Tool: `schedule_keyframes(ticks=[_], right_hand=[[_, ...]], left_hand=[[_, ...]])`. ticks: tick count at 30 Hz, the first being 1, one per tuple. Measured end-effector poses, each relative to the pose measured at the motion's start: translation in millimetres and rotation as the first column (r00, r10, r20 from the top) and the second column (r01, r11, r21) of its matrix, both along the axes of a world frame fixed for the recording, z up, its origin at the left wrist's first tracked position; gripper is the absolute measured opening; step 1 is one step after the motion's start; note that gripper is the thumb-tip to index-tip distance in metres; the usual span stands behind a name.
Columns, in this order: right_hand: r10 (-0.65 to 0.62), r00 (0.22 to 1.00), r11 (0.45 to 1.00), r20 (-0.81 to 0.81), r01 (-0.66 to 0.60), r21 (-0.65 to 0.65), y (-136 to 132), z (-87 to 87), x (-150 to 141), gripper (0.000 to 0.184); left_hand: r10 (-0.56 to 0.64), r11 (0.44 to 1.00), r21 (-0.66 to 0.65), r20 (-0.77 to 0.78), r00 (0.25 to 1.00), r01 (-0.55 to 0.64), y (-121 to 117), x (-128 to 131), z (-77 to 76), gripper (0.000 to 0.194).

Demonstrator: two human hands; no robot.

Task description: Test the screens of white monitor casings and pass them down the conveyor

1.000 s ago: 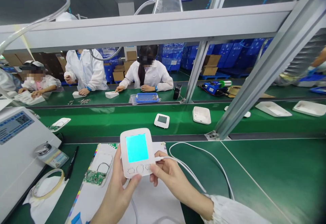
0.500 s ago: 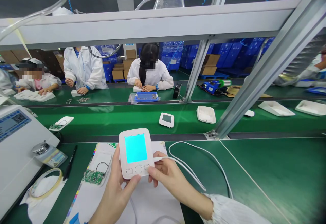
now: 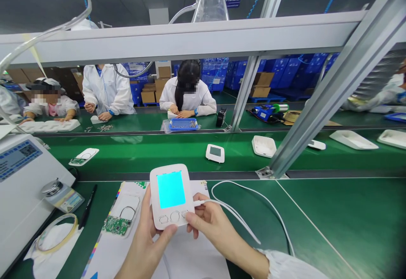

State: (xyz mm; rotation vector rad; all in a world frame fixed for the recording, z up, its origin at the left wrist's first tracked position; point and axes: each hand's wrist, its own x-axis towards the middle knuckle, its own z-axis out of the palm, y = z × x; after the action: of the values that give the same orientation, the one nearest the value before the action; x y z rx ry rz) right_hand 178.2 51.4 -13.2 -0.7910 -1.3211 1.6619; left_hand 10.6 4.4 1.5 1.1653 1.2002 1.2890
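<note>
A white square handheld device (image 3: 173,168) with a lit cyan screen and three outlined buttons is held up over the bench. My left hand (image 3: 151,232) is closed round its left side and bottom edge, the thumb along the front. At the lower right corner, my right hand (image 3: 209,220) grips the device, its thumb on the rightmost button. A white cable (image 3: 236,214) is plugged into the device's right side and runs past my right fingers. Beneath lies a white sheet (image 3: 190,253), with a green circuit board (image 3: 116,225) in a white shell on its left.
A green conveyor (image 3: 177,150) beyond the bench carries white casings (image 3: 264,146) and a screen unit (image 3: 215,153). Left are a dispenser bottle (image 3: 63,194), black pen (image 3: 88,207), tape roll (image 3: 57,233) and white machine (image 3: 25,203). A metal post (image 3: 317,97) slants at right. Co-workers sit opposite.
The view has tilted up slightly, so the scene sits lower in the picture. White parts on the conveyor have shifted right. Both hands keep their hold on the device.
</note>
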Motion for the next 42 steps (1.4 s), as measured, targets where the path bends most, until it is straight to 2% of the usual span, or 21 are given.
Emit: schedule_keyframes(ticks=[8,20,30,42], right_hand=[[-0.011,1.000,1.000,-0.001,0.011,-0.008,0.9,4.5,-0.4,0.051],[-0.012,1.000,1.000,0.001,0.012,-0.003,1.1,1.0,0.3,0.052],[-0.022,1.000,1.000,0.009,0.022,-0.003,1.1,1.1,0.1,0.052],[-0.056,0.998,0.998,0.013,0.056,-0.009,0.0,0.5,0.3,0.052]], left_hand=[[-0.011,1.000,0.022,-0.056,0.998,0.013,0.7,0.3,0.7,0.093],[-0.026,1.000,0.011,0.010,1.000,0.026,0.5,2.2,1.4,0.091],[-0.009,1.000,0.016,0.007,1.000,0.009,0.2,2.9,-0.2,0.093],[-0.059,0.998,-0.001,0.035,0.998,0.059,-1.1,2.0,-2.0,0.100]])
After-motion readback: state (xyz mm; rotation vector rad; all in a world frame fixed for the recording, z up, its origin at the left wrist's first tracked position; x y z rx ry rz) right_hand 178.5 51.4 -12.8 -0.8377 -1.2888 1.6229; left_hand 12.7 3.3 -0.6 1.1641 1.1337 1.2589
